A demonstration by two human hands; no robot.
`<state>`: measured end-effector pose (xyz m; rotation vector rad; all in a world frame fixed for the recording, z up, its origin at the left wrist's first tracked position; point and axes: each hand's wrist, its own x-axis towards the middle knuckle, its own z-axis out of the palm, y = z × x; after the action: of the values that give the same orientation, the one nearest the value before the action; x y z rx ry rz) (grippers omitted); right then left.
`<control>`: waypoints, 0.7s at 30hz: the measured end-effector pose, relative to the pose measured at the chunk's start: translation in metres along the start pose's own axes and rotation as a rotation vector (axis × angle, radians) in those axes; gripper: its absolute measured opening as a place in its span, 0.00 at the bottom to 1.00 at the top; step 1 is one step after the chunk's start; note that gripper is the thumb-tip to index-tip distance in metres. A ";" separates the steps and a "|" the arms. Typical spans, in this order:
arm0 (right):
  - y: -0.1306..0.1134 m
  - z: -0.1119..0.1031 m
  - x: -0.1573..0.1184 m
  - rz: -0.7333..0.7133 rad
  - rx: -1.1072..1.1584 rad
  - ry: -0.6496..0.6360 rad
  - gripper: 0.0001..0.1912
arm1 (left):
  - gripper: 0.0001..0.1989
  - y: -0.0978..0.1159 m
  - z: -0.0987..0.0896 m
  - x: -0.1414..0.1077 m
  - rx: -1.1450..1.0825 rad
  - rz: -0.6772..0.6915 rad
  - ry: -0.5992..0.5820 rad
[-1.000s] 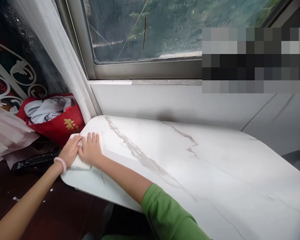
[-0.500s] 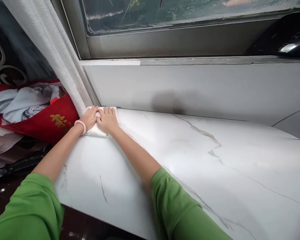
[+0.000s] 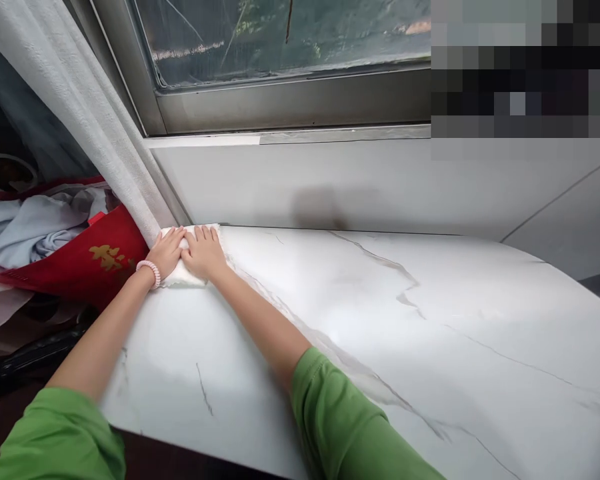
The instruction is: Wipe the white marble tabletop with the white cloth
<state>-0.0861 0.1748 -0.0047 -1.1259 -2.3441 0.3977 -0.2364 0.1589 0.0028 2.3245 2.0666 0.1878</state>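
A folded white cloth (image 3: 184,275) lies flat at the back left corner of the white marble-patterned tabletop (image 3: 250,400), against the wall. My left hand (image 3: 166,253) rests palm down on the cloth's left part, with a pink coiled band (image 3: 150,272) round the wrist. Beside it my right hand (image 3: 204,253) presses flat on the right part, its thumb side touching the left hand. The fingers of both hands are stretched out over the cloth, not wrapped round it. Much of the cloth is hidden beneath them.
A pale curtain (image 3: 90,120) hangs at the left, next to a red bag (image 3: 70,277) filled with light-coloured fabric. Behind the tabletop rises a white wall (image 3: 240,180) under a metal-framed window (image 3: 290,100). The upper right of the view is pixelated.
The view has shifted slightly, so the window, tabletop and bag appear lower and further left. Both hands remain on the cloth in the same corner.
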 end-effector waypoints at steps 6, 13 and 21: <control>-0.044 -0.007 -0.067 -0.050 0.018 -0.016 0.26 | 0.27 0.017 -0.005 -0.086 0.071 0.018 0.027; -0.075 -0.024 -0.164 -0.248 0.070 -0.057 0.28 | 0.27 0.066 0.006 -0.209 0.143 -0.017 0.165; -0.084 -0.036 -0.178 -0.197 0.115 -0.183 0.28 | 0.27 0.078 0.005 -0.226 0.147 -0.035 0.136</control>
<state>-0.0260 -0.0158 0.0079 -0.8268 -2.5259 0.5758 -0.1841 -0.0746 -0.0107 2.4189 2.2553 0.2052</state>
